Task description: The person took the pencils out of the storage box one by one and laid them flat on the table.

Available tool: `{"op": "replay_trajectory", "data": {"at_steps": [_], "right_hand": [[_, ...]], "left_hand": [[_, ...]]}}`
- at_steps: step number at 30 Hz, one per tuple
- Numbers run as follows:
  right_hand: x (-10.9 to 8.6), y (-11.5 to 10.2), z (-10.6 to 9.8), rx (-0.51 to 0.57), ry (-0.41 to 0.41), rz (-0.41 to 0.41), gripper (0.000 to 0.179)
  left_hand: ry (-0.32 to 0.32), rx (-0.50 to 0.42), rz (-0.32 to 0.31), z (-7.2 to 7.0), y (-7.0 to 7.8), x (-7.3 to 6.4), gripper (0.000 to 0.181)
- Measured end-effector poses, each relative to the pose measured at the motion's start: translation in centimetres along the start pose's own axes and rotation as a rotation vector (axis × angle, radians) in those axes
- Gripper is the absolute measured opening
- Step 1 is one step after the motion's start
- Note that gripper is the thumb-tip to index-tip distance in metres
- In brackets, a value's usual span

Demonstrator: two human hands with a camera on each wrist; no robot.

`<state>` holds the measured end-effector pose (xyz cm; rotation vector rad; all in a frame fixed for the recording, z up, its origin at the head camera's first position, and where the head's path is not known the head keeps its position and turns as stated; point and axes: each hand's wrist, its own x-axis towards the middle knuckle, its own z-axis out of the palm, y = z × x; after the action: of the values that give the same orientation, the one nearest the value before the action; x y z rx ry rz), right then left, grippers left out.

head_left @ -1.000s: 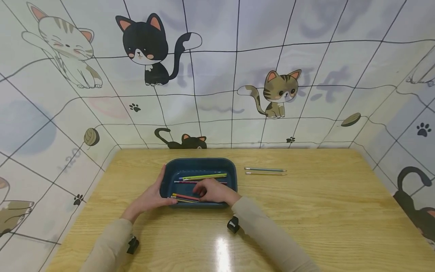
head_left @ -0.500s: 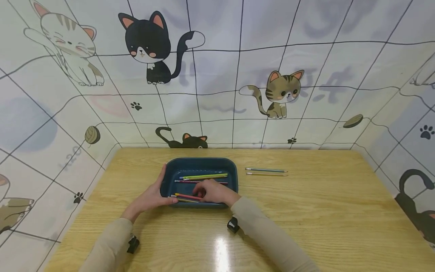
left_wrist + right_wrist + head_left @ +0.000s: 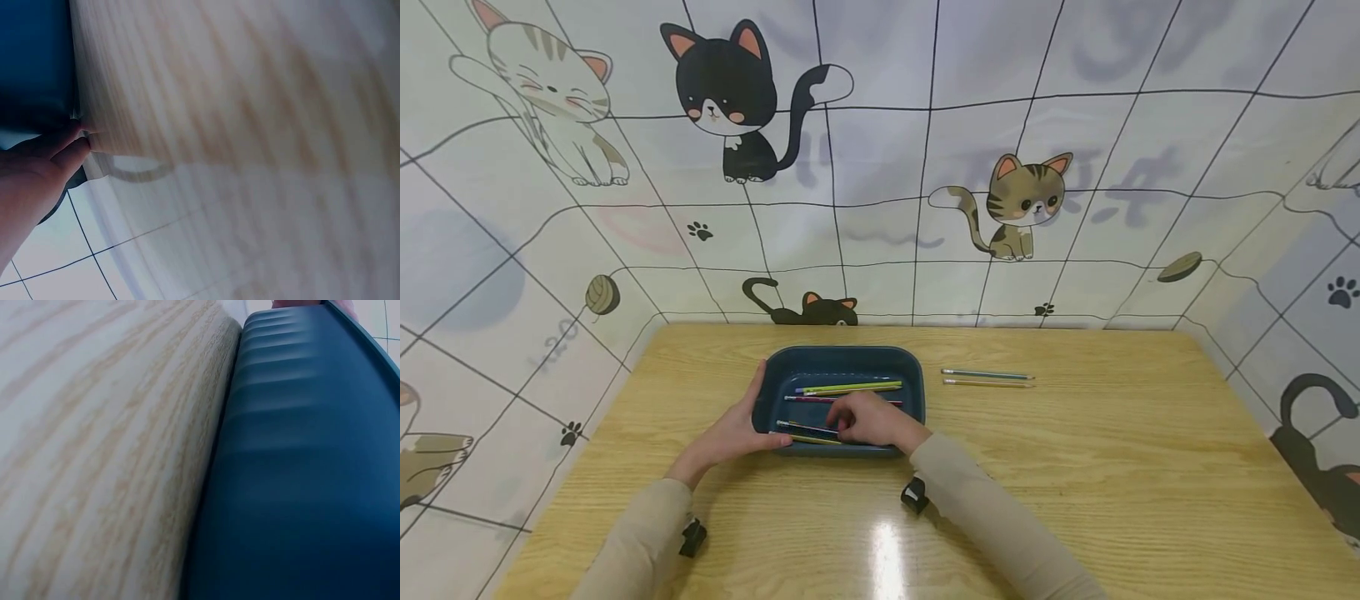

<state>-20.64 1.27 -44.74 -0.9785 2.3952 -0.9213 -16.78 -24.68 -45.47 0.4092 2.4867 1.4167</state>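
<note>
A dark blue plastic tray [image 3: 850, 357] sits on the wooden table, with several pencils inside. My left hand [image 3: 733, 435] rests against its left end, fingers spread along the end wall and thumb over the near rim. My right hand [image 3: 874, 419] reaches into the tray, fingers curled down toward the thumb. A dark pencil [image 3: 808, 427] with a pale end runs from the left into these fingertips, which partly hide it. Just below it lies a yellowish pencil [image 3: 816, 439]. Farther back are a lime-green pencil [image 3: 857, 387] and a dark red pencil [image 3: 805, 398], partly behind my right hand.
To the right of the tray, a teal pencil [image 3: 988, 374] and a pale yellow pencil [image 3: 988, 383] lie side by side on the table [image 3: 1112, 467]. A cat-printed cloth [image 3: 880, 167] hangs behind and along both sides.
At my right fingertips, the red pencil with the yellow end has gone from sight, and the dark pencil now shows there. Both hands stay nearly in place.
</note>
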Motion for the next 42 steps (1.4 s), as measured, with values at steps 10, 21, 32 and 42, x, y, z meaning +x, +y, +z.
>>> {"op": "replay_trajectory", "data": {"at_steps": [10, 21, 32, 42], "right_hand": [[-0.1, 0.3, -0.6, 0.109, 0.042, -0.021, 0.015], [-0.3, 0.2, -1.2, 0.233, 0.073, -0.048, 0.018], [-0.9, 0.2, -1.5, 0.321, 0.129, -0.109, 0.019], [-1.8, -0.2, -2.4, 0.335, 0.138, -0.137, 0.021]], "left_hand": [[0.005, 0.038, -0.003, -0.2, 0.1, 0.1, 0.126], [0.005, 0.038, 0.001, -0.3, 0.1, 0.5, 0.125], [0.018, 0.048, 0.012, -0.1, -0.4, 0.3, 0.124], [0.008, 0.034, 0.003, 0.0, -0.2, -0.1, 0.122]]}}
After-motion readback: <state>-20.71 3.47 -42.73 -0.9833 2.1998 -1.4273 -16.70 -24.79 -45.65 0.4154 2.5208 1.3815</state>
